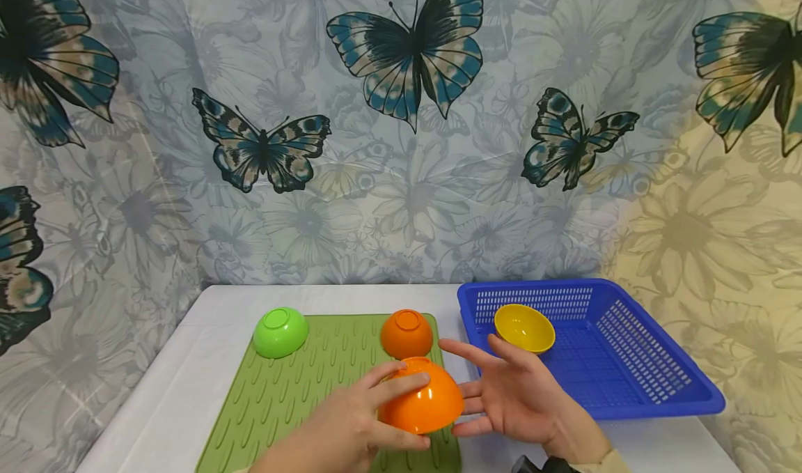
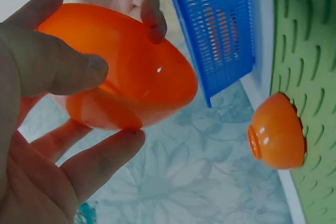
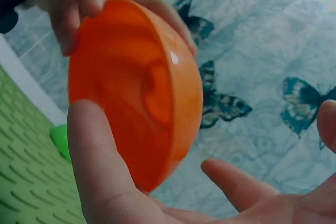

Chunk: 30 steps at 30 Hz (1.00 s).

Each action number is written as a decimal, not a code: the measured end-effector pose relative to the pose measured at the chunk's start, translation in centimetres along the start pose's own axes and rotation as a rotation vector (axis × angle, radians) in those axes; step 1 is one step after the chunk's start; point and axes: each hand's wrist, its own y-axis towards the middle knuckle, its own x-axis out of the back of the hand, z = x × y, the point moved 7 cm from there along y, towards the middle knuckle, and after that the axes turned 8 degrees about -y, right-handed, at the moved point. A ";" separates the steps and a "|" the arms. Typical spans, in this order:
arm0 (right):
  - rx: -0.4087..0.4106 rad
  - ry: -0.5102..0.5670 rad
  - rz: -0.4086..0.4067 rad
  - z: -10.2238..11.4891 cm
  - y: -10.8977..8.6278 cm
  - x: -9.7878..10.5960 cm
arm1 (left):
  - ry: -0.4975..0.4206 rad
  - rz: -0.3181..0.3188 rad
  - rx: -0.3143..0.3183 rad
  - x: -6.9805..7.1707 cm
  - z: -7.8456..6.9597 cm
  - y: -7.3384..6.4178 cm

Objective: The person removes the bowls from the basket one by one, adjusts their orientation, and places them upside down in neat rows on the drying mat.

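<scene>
My left hand (image 1: 351, 414) grips an orange bowl (image 1: 432, 400), thumb on one side and fingers spread over the other. The bowl is tilted, and the right wrist view looks into its hollow inside (image 3: 123, 93). Beside the bowl's right edge is my right hand (image 1: 520, 396), its palm turned up and its fingers spread and mostly straight. In the right wrist view the right thumb (image 3: 97, 150) overlaps the bowl's rim. A second orange bowl (image 1: 407, 335) sits upside down on the green mat (image 1: 338, 361), just beyond the held one.
At the mat's far left corner a light green bowl (image 1: 280, 332) lies upside down. A blue basket (image 1: 664, 347) stands on the right of the white table (image 1: 169, 361), with a yellow bowl (image 1: 525, 328) inside, opening upward. Butterfly-print cloth (image 1: 413, 236) hangs behind.
</scene>
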 end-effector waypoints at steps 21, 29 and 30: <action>-0.247 -0.418 -0.241 -0.5 0.4 0.4 | 0.460 0.331 -0.136 -3.9 -2.3 1.0; -0.103 -0.409 -0.365 -1.1 0.1 0.5 | 0.414 0.238 -0.156 -3.8 -1.9 1.1; -0.082 -0.413 -0.382 -1.1 0.0 0.5 | 0.387 0.220 -0.159 -3.8 -1.8 1.1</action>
